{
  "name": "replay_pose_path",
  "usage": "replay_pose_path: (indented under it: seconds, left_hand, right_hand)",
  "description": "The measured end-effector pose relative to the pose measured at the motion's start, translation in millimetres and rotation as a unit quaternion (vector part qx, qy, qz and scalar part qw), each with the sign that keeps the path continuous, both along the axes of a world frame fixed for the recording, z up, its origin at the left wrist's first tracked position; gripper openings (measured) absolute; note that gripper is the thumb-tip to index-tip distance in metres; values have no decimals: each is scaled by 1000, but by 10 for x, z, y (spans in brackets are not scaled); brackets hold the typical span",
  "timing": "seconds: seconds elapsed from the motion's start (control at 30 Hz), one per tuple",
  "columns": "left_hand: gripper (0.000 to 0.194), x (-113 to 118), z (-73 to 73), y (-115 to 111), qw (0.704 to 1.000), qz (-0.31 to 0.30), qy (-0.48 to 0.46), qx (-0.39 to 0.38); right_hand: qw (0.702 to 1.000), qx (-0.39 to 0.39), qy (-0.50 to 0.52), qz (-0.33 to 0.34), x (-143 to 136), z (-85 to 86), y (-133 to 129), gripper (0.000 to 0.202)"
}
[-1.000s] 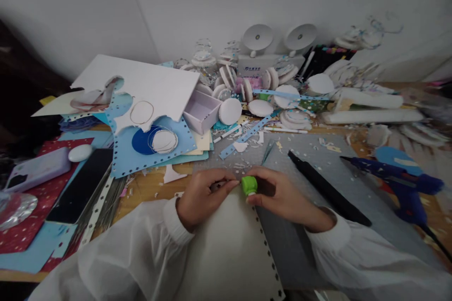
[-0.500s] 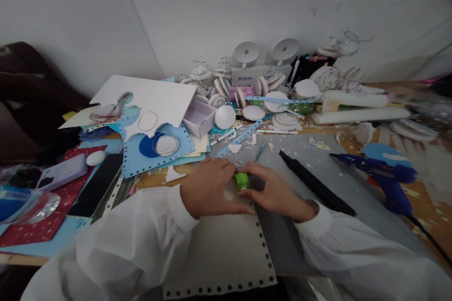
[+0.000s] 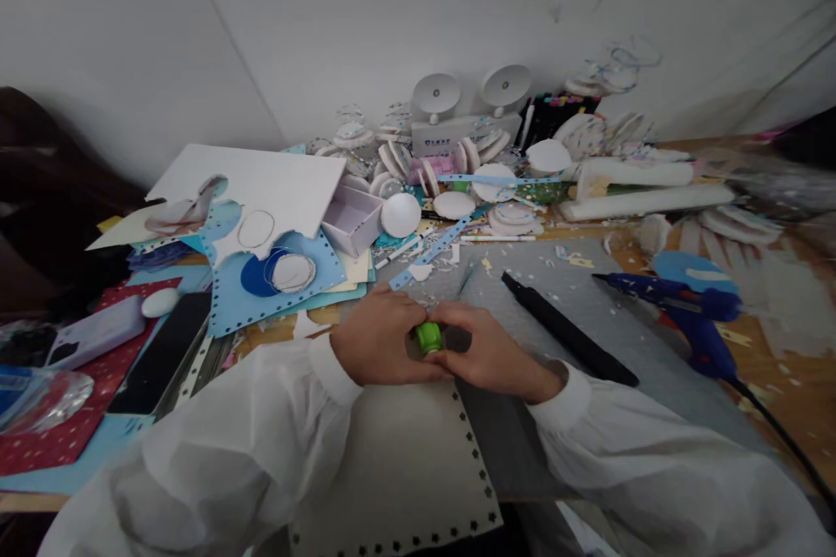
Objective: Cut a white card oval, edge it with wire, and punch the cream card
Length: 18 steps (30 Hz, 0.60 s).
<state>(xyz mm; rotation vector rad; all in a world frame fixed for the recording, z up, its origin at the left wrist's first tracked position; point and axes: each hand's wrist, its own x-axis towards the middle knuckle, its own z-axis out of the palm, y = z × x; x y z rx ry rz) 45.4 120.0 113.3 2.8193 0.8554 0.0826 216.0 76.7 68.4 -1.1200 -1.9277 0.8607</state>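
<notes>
A small bright green craft paper punch (image 3: 429,338) sits between my two hands at the far right part of a cream paper sheet (image 3: 392,461). My right hand (image 3: 493,351) is closed around the punch, fingertips and thumb on its right side. My left hand (image 3: 385,338) is closed over the far end of the sheet, its thumb stretched along the paper to meet my right thumb. Small flower-shaped holes run along the sheet's right and near edges. The far edge, and how the punch meets the paper, are hidden by my hands.
On the grey mat lie a black pen-shaped tool (image 3: 568,326) and tweezers (image 3: 466,280). A blue glue gun (image 3: 692,313) with a cord is at right. Cut blue paper (image 3: 225,309), a lilac box (image 3: 353,222), phones and white foam discs (image 3: 401,216) crowd the left and back.
The view has shifted slightly, so most things sit further left. My left thumb has closed in toward my right thumb, near the green punch, which stays between my hands.
</notes>
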Motion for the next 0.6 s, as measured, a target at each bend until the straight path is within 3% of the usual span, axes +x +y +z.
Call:
replay_pose_path:
  seconds: [0.4,0.6]
  left_hand:
    - [45,-23,-143,62,998,-8,-62,-2]
    - [46,-3,-192,76,997,59,-40,-10]
  right_hand:
    - [998,45,-27,-33,-11,-102,27,20]
    - [997,51,-25,-50,13,-154,102,22]
